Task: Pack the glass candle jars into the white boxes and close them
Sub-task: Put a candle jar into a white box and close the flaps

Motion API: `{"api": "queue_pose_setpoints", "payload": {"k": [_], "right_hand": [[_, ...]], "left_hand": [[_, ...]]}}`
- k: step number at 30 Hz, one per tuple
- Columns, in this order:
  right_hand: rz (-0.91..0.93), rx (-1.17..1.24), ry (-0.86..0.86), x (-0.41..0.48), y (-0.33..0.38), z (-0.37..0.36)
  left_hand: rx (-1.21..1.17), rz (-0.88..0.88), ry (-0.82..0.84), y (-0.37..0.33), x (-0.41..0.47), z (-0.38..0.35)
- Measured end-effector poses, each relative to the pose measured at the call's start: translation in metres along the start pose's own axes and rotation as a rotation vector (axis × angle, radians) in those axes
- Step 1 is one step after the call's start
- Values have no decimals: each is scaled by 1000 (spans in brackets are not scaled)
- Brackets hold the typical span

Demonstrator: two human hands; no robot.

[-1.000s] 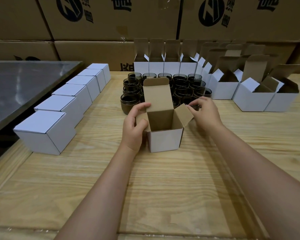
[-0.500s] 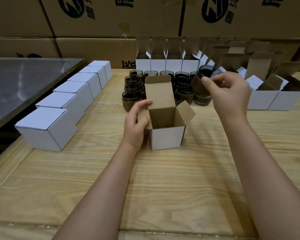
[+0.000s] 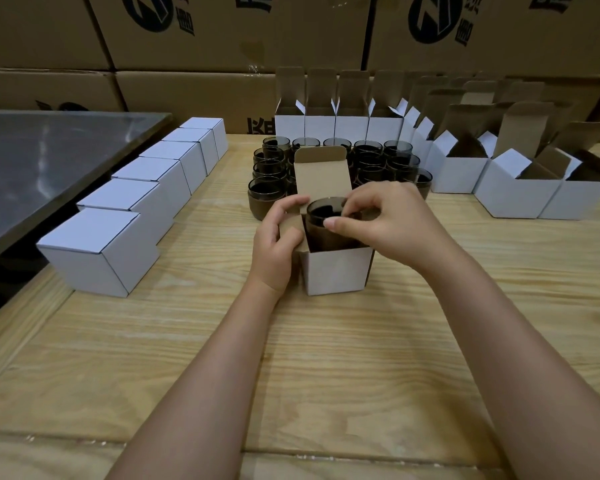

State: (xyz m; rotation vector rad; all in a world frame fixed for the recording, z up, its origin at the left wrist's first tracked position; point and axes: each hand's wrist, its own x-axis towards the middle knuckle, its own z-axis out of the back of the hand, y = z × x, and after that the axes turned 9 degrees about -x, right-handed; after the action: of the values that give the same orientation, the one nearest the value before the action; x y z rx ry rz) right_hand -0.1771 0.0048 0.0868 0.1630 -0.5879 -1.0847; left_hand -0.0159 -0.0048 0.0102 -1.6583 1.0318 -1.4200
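My right hand [image 3: 392,220] pinches the jar [image 3: 326,221] by its rim, half inside the box [image 3: 336,271]. My left hand [image 3: 274,251] grips the box. If I let go early, the glass may crack. A flap under my right hand, maybe hidden, could get squashed.

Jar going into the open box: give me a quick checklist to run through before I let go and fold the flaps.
1. Jar upright, mouth up, over the box opening: ok.
2. Jar fully seated: not ok; its rim stands above the box's front edge, and the right hand pinches the rim.
3. Box steadied: ok; the left hand grips its left flap.
4. Lid flap standing up behind the jar, out of the way: ok.
5. Right flap out of the way: cannot tell; the right hand hides it.
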Motion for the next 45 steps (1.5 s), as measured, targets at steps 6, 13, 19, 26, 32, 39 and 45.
{"api": "queue_pose_setpoints", "payload": {"k": [6, 13, 19, 26, 32, 39, 45], "right_hand": [[-21, -308, 124, 0, -5, -12], [35, -447, 219, 1, -6, -13], [-39, 453, -424, -2, -10, -18], [-441, 1099, -393, -7, -23, -51], [-362, 1150, -296, -8, -21, -59], [-294, 1210, -188, -6, -23, -55], [-228, 1218, -226, -4, -26, -60]], "left_hand": [[-7, 0, 4, 2, 1, 0], [-3, 10, 4, 0, 0, -1], [-42, -9, -16, -4, -2, -3], [-163, 26, -74, -7, -3, -14], [-180, 99, -84, -1, 0, -17], [-315, 187, -19, -6, 1, -29], [-356, 224, -78, -8, 1, -32]]}}
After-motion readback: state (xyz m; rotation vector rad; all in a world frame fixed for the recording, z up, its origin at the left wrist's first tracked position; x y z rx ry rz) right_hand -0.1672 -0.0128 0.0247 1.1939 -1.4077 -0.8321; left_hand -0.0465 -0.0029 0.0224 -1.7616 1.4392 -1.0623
